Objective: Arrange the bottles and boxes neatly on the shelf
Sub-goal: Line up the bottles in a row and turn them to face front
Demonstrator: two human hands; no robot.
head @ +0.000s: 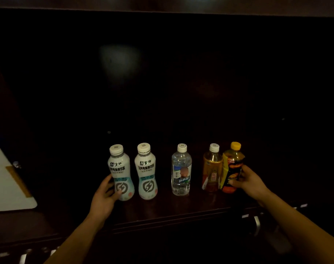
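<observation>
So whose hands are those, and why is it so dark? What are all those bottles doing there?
The camera sits on a person's head, so you see their own two hands from above. Five bottles stand in a row on a dark shelf. The left hand grips the leftmost white bottle. Its twin white bottle stands beside it, then a clear water bottle, then an amber tea bottle. The right hand holds the yellow-capped bottle, right beside the tea one.

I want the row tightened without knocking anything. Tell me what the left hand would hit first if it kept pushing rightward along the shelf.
The left hand already grips the leftmost white bottle. Pushed right, that bottle would likely meet the second white bottle first; only a narrow gap separates them, though depth is hard to judge.
</observation>
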